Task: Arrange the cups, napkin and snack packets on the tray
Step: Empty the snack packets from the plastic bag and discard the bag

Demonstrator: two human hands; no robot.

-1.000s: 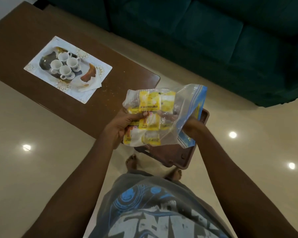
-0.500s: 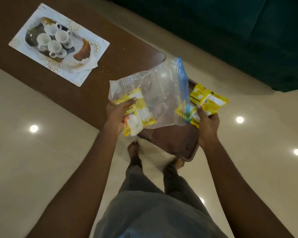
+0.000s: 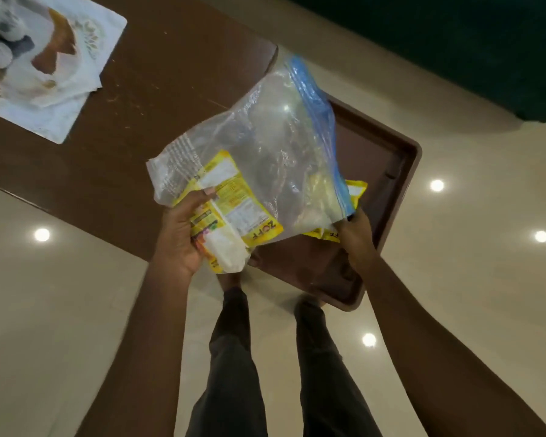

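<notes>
Your left hand (image 3: 183, 238) curls round the clear bag (image 3: 275, 137) and the snack packets (image 3: 234, 200) inside it, thumb on top. Your right hand (image 3: 358, 239), arm outstretched, pinches loose packets (image 3: 355, 190) low over the brown tray (image 3: 404, 171) at the desk (image 3: 158, 89) end.

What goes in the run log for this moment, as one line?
left hand: grips clear zip-top plastic bag holding yellow snack packets | right hand: holds loose yellow packets over brown rectangular plastic tray
</notes>
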